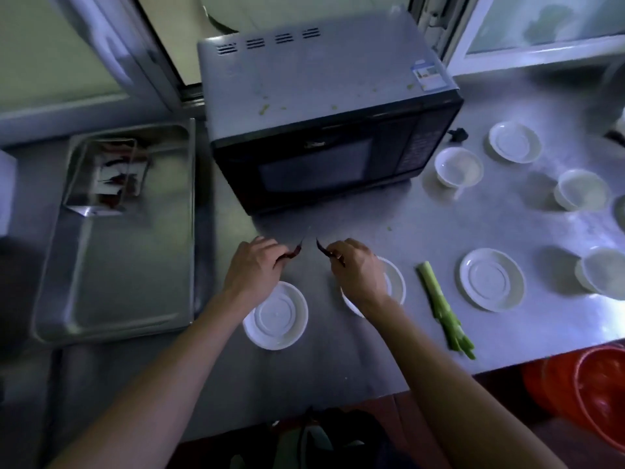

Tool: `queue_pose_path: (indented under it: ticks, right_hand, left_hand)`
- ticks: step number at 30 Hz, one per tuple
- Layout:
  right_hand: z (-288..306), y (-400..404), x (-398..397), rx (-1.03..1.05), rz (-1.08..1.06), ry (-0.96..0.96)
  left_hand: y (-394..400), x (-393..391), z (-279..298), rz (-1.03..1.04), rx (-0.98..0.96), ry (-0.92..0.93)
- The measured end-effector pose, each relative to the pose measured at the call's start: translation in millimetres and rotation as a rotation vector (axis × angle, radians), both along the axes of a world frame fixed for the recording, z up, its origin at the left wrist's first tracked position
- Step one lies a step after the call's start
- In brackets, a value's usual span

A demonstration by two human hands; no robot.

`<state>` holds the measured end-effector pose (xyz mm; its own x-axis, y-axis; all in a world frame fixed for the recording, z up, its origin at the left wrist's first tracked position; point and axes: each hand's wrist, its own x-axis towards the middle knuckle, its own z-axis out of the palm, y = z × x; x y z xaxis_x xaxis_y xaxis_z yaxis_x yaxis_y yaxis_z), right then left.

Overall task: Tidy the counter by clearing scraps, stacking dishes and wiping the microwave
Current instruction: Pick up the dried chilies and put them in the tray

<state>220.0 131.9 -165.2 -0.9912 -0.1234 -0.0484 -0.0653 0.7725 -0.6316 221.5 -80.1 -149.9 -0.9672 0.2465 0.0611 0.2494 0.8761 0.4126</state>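
Observation:
A black microwave [324, 113] stands at the back of the steel counter [338, 360], with green specks on its grey top. Just in front of it, my left hand [252, 270] pinches a dark red dried chili [295, 252]. My right hand [355, 269] pinches a second dark chili [324, 249] a short way to the right. White saucers lie under my wrists, one at the left [275, 316] and one at the right [394, 286], partly hidden. A green celery stalk [443, 313] lies to the right. More white saucers [492, 280] and small bowls [458, 167] are scattered further right.
A large steel tray [115, 238] sits left of the microwave, holding a smaller container with dark red chilies [115, 177]. A red plastic basin [595, 397] sits below the counter's right front edge. A black plug [457, 134] lies beside the microwave. A dark bag is at the bottom edge.

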Motion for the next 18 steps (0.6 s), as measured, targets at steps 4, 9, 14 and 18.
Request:
queue_pose_path:
  ticks: [4,9,14,18]
  right_hand:
    - [4.2,-55.4,-7.9,0.002,0.131,0.018]
    - [8.9,-131.1,-16.7,-0.026,0.224,0.029]
    - [20.0,-212.5,-29.4,-0.057,0.234,0.050]
    - [27.3,-273.0,-46.5,-0.046,0.264,0.093]
  left_hand:
    - [-57.1,9.4,1.6,0.109,0.012,0.007]
    - [-133.6,18.6,9.3,0.195,0.049,0.033]
    - [-216.0,15.8,15.9,0.277,0.038,0.022]
    - [-277.2,-0.6,16.9,0.303,0.065,0.036]
